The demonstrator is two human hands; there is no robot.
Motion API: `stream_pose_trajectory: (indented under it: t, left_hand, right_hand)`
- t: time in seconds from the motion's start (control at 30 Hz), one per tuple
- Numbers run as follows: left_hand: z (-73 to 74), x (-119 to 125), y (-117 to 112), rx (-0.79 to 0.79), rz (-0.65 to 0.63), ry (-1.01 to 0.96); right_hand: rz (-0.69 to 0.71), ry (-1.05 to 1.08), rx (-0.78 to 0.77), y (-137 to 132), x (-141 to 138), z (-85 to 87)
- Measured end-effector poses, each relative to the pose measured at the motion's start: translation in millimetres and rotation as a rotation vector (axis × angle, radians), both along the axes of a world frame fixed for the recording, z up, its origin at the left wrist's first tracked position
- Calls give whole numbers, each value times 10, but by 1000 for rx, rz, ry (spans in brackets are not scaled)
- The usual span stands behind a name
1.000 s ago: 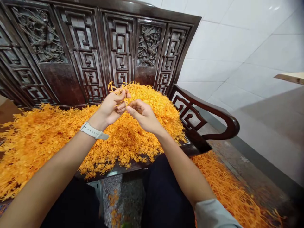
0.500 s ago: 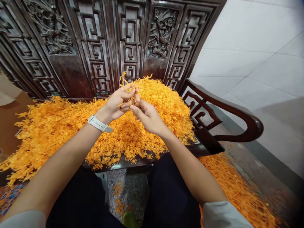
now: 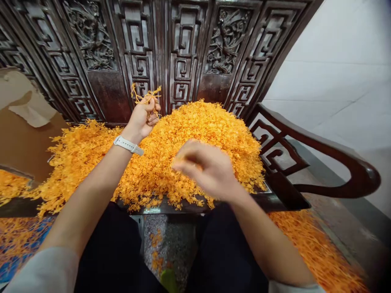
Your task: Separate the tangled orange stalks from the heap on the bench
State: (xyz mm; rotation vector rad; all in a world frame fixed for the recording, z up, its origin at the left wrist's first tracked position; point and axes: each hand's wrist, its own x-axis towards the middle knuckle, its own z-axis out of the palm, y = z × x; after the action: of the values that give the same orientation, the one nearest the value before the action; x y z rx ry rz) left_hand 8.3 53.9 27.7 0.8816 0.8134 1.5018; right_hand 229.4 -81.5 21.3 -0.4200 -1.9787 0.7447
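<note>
My left hand (image 3: 144, 114), with a pale watch band on the wrist, is closed around a few thin yellow-orange branched plastic stems (image 3: 137, 96). Their forked ends stick out above the fingers. The hand is raised in front of the carved backrest, over the far side of the pile. My right hand (image 3: 210, 165) hovers above the near middle of the big pile of yellow-orange branched plastic pieces (image 3: 214, 126). Motion smears its curled fingers, so whether they hold anything cannot be made out.
The pile covers a dark wooden bench seat (image 3: 259, 199) with a carved backrest (image 3: 106, 93) and a curved armrest (image 3: 336, 150). A brown cardboard piece (image 3: 27, 138) stands at the left. More orange strands lie on the floor at right (image 3: 305, 236) and left (image 3: 21, 236).
My hands have moved apart. The left has shifted left and up with the stems; the right has left it and come down and right over the pile. The view has turned left.
</note>
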Motion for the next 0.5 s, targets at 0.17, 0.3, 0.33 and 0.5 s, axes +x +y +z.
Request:
stream_pose_trajectory:
  t: [0.17, 0.3, 0.33, 0.5]
  left_hand:
    - [174, 182, -268, 24, -119, -6]
    - [181, 439, -419, -2, -229, -24]
    - [189, 510, -440, 2, -246, -37]
    - [423, 799, -462, 134, -369, -57]
  right_hand:
    - [-624, 229, -407, 956, 317, -435]
    - [-488, 192, -458, 983, 348, -516]
    - [-381, 153, -426, 902, 300, -477]
    - [-282, 83, -205, 631, 137, -150]
